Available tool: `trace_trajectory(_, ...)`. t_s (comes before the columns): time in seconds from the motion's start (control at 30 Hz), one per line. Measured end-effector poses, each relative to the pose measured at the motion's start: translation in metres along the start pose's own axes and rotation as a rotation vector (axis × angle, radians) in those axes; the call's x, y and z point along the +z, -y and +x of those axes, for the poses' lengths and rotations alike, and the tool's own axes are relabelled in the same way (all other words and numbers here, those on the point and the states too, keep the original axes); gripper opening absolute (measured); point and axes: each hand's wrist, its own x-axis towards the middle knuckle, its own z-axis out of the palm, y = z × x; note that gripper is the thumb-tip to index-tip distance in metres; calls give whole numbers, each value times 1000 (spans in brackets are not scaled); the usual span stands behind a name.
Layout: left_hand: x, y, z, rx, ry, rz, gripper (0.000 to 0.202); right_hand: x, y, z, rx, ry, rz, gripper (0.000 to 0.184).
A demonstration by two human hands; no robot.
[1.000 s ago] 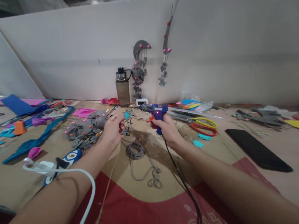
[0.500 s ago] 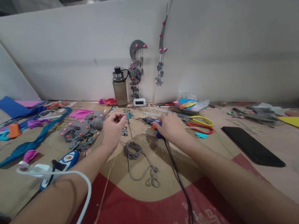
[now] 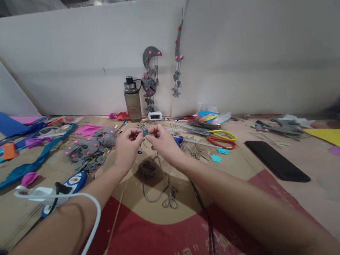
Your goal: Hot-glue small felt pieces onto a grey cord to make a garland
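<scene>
My left hand is closed in a pinch on a small teal felt piece. From the other side my right hand pinches the same piece, its fingertips close to the left ones. The fingers hide most of the felt, so its shape cannot be made out. A grey cord runs below the hands toward a coil of grey cord on the cardboard. Just right of my right hand lies a blue glue gun, partly hidden, with its black cable trailing toward me.
Yellow- and red-handled scissors and teal felt flowers lie to the right, beside a black phone. Grey felt pieces are heaped on the left. A bottle and white clock stand against the board, where grey moon hangings hang.
My right hand has let go of the glue gun and moved left to pinch the teal felt piece. My left hand still holds that piece. The view has shifted slightly right.
</scene>
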Motion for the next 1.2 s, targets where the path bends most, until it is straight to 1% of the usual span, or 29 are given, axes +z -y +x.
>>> trace_trajectory(0.03, 1, 1, 0, -28, 9, -40, 17, -2, 1, 1, -58, -27, -71, 11)
trace_trajectory(0.1, 3, 4, -1, -82, 37, -115, 18, -6, 2, 2, -145, -78, -167, 8)
trace_trajectory(0.2, 6, 6, -2, -150, 74, -199, 19, -9, 3, 2, -197, -132, -206, 9)
trace_trajectory(0.37, 8, 2, -5, -231, 98, -326, 17, -9, 4, 1, -167, -159, -238, 10)
trace_trajectory(0.47, 9, 0, -6, -245, 111, -371, 15, -9, 3, 2, -155, -182, -275, 11)
trace_trajectory(0.67, 11, -3, -8, -265, 91, -452, 13, -8, 4, 1, -132, -222, -317, 11)
trace_trajectory(0.87, 13, -7, -9, -288, 73, -512, 13, -6, 3, 2, -72, -213, -230, 13)
trace_trajectory(0.97, 13, -6, -8, -309, 93, -532, 14, -7, -2, 4, -40, -212, -113, 20)
trace_trajectory(1.07, 12, -6, -8, -328, 109, -549, 15, -6, -5, 4, 19, -142, 50, 27)
trace_trajectory(1.13, 12, -6, -8, -333, 114, -553, 15, -4, -6, 3, 68, -90, 144, 24)
trace_trajectory(1.2, 12, -6, -9, -338, 115, -552, 15, -3, -5, 2, 110, -74, 214, 20)
